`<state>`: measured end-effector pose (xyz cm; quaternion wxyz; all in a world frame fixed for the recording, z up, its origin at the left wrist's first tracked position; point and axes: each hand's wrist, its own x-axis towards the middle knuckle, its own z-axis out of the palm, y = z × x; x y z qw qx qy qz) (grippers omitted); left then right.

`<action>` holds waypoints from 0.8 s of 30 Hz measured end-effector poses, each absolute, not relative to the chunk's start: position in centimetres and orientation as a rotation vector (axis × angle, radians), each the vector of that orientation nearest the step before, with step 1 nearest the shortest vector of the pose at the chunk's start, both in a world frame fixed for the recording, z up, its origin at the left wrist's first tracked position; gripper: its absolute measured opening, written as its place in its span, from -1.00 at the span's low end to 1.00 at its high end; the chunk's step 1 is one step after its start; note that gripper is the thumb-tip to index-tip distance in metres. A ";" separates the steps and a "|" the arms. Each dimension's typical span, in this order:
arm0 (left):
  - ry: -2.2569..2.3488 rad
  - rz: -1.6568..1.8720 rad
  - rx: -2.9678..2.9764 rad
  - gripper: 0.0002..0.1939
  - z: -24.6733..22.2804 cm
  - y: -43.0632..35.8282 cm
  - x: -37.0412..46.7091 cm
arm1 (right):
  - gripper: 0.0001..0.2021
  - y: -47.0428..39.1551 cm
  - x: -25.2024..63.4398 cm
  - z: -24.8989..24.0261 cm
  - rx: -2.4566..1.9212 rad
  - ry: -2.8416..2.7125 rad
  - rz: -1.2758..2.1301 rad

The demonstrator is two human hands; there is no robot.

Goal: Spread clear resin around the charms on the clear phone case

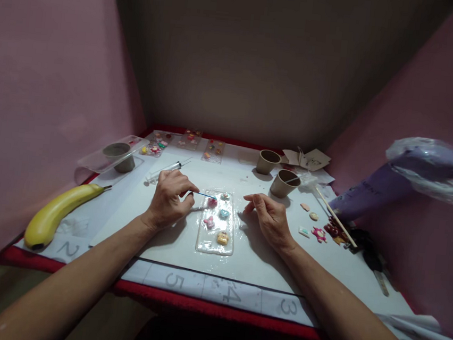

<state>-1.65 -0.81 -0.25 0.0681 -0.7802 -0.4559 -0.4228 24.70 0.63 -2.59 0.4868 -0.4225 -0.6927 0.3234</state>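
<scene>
My left hand point(171, 198) pinches a thin blue stick point(207, 195), its tip over the upper part of a clear rectangular case point(215, 246). The case lies flat on a white board and looks wet and shiny. Several small charms sit on it, among them a blue one point(224, 213), a pink bow-like one point(209, 222) and a yellow one point(223, 238). To the right of the case, my right hand point(267, 219) hovers with its fingers loosely bent and apart, and I see nothing in it.
A syringe point(166, 171) lies beyond my left hand, and a banana point(59, 215) at far left. Two brown cups point(285, 185) stand behind my right hand. Loose charms point(318, 234), a wooden stick point(336, 218) and a purple bag point(380, 190) are at right.
</scene>
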 end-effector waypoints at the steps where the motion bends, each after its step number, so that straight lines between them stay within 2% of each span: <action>1: -1.378 -1.271 -2.351 -0.84 -0.2 -0.8 -1.6 | -0.64 0.6 24.7 -2.6 -1.028 -1.685 0.785; 24: -1.388 -1.268 -2.356 -0.83 -0.2 -0.9 -1.6 | -0.62 0.6 24.7 -2.6 -1.035 -1.697 0.782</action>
